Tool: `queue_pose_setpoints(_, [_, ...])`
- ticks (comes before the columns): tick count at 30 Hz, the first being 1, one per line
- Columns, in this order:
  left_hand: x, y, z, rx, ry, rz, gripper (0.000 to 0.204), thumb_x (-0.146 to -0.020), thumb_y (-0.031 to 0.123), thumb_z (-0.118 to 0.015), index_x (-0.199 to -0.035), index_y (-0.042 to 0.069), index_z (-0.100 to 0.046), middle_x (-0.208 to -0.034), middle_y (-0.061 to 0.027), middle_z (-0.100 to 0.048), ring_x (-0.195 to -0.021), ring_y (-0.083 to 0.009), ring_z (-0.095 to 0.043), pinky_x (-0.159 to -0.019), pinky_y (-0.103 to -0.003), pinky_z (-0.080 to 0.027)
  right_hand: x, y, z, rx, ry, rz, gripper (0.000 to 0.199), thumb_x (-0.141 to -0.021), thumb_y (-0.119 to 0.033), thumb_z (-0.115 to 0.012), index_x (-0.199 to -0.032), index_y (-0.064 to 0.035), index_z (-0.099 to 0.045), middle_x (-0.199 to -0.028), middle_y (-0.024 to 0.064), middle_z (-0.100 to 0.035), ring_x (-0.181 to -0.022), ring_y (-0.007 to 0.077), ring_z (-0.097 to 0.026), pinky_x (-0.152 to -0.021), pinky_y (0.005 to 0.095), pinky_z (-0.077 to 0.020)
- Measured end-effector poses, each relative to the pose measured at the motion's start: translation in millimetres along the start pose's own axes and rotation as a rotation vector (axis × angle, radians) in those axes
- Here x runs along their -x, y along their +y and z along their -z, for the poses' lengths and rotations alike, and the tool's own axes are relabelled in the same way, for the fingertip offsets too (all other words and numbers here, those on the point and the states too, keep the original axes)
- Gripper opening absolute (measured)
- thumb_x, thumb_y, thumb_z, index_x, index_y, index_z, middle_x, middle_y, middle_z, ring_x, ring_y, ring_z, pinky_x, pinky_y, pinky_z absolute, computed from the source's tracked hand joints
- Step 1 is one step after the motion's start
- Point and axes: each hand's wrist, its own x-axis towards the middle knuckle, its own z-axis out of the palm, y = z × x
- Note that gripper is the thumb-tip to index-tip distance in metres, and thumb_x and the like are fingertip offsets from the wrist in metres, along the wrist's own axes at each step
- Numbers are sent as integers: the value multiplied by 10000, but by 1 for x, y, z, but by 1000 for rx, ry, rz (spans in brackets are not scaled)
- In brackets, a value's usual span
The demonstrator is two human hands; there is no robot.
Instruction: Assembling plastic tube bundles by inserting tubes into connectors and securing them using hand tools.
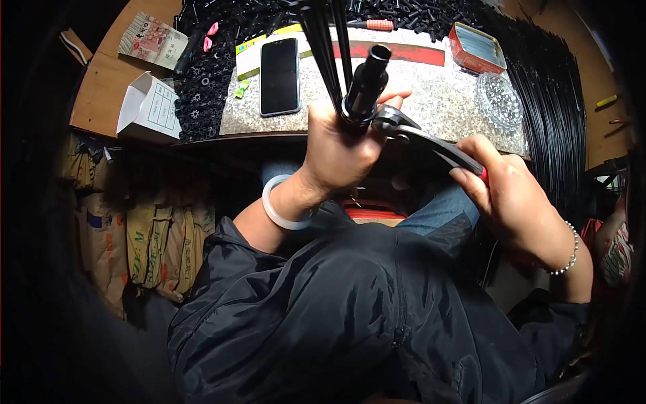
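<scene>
My left hand (340, 151) is wrapped round a black umbrella frame (367, 87), holding it up over the table's front edge. The frame has a stepped black tube with an open round end, and several thin black ribs (321, 50) rise from it. In my right hand (515, 192) is a pair of pliers (437, 145) with dark jaws and a bit of red on the handle. The head of the pliers is up against the collar at the tube's base, beside my left fingers. What exactly the jaws grip there is hidden.
On the light speckled tabletop (431, 87) lie a dark phone (279, 77), a glass ashtray (499, 101) and a red tin (476, 48). Small black parts (202, 101) heap behind and left, near a white box (149, 108). Thin black rods (555, 108) bundle at right.
</scene>
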Motion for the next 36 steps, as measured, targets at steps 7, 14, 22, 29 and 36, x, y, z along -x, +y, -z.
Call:
queue_pose_setpoints(7, [-10,12,38,534,91,259,273,-950,88,-431,-1172,-47,-514,-469,50,-335,-340,-40,-291,-364,-191,-300,-18,104,-56,192,303,29,343,-910,-195,-519,-1195,-35,-414,-986,206,-514,-862,362,-539,-778,398,-439])
queue_pose_setpoints(14, [-5,13,39,490,155,244,241,-938,82,-466,-1128,-39,-550,-487,48,-356,-352,-36,-323,-351,-198,-297,-28,98,-82,636,580,37,420,-799,-146,-644,-1177,-44,-492,-1106,179,-495,-989,336,-488,-845,409,-390])
queue_pose_setpoints(22, [33,33,1,1321,243,362,424,-906,460,-475,-943,60,-608,-907,-75,-602,-907,-212,-578,-861,-364,-453,26,25,-115,-1090,390,278,1140,-620,-601,-731,-1412,-34,-138,-1368,177,-346,-1243,274,-392,-1047,394,-290])
queue_pose_setpoints(29, [95,1,-26,834,-573,1125,301,-905,294,-552,-921,3,-626,-942,-106,-621,-868,-179,-605,-745,-313,-505,6,45,-98,-1279,546,655,241,-967,-252,-429,-852,-50,-493,-661,84,-545,-634,199,-573,-731,412,-478])
queue_pose_setpoints(36, [-2,5,-26,32,-446,-77,427,-916,145,-518,-1282,-53,-427,-1114,-140,-574,-1004,-182,-557,-874,-301,-435,-10,86,-198,-1172,174,-16,202,-900,-178,-585,-789,-9,-588,-688,30,-620,-646,88,-598,-610,225,-501])
